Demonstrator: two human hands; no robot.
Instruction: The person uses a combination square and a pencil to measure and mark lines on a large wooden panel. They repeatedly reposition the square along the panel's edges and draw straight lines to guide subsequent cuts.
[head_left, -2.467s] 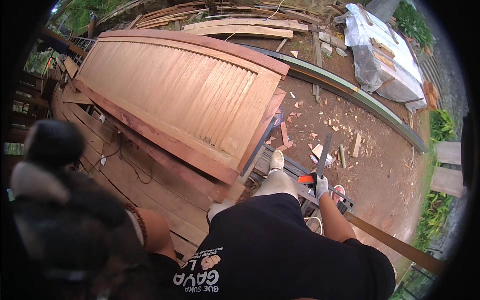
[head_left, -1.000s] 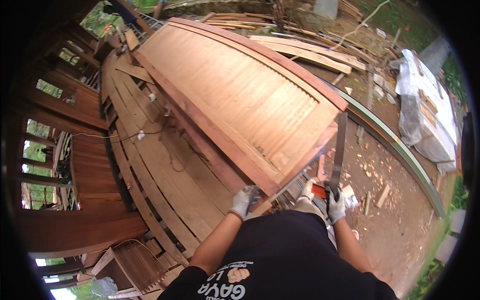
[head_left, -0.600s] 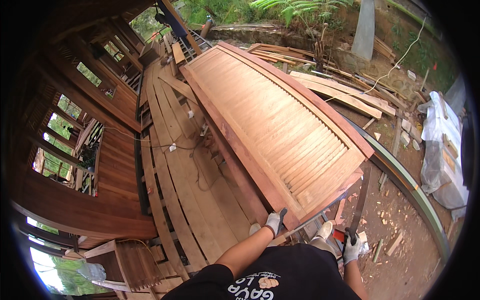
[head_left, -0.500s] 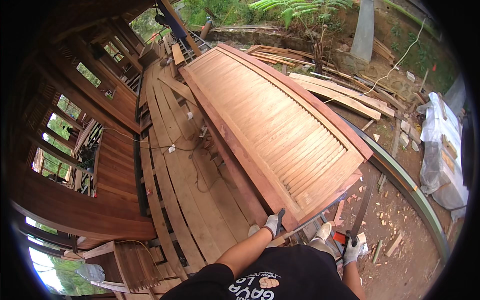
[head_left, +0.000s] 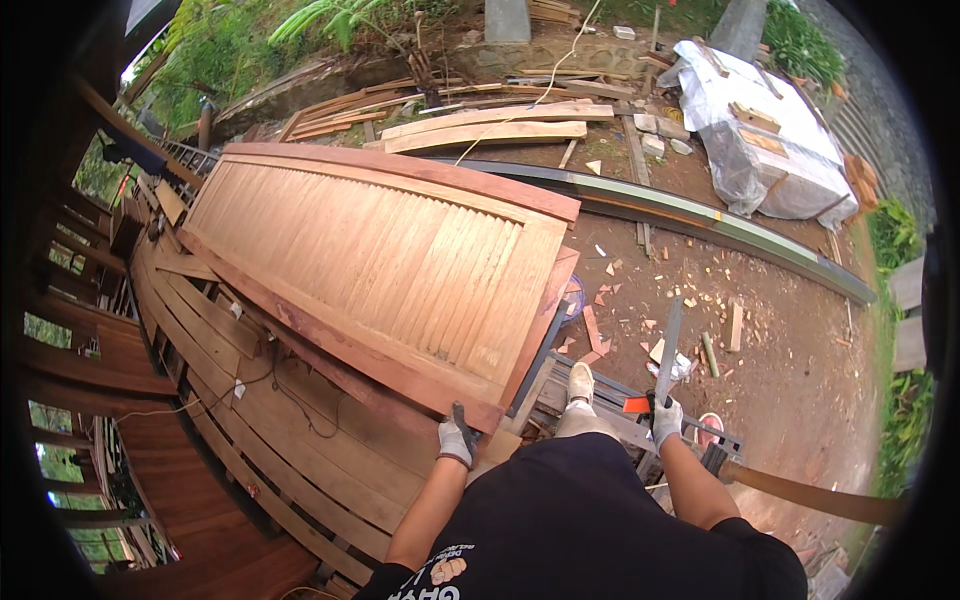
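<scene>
A louvered wooden door (head_left: 385, 265) lies flat, with pale slats inside a reddish outer frame. At its near corner my left hand (head_left: 456, 440), in a white and dark glove, grips the frame's edge; the fingers under the edge are hidden. Off to the right, my gloved right hand (head_left: 665, 420) is closed round the orange handle of a handsaw (head_left: 671, 340). The saw's long grey blade points away from me, over the ground and apart from the door.
Plank flooring (head_left: 300, 445) with gaps and a cable (head_left: 290, 400) lies left of the door. A long metal beam (head_left: 690, 205) crosses beyond it. Wood offcuts (head_left: 736, 327) litter the dirt. Farther off are stacked boards (head_left: 490, 133) and a plastic-covered pile (head_left: 765, 150).
My view has swung to the right, so the door appears farther left and more level. My left hand stays on the door's corner, and my right hand still holds the saw, now more fully visible.
</scene>
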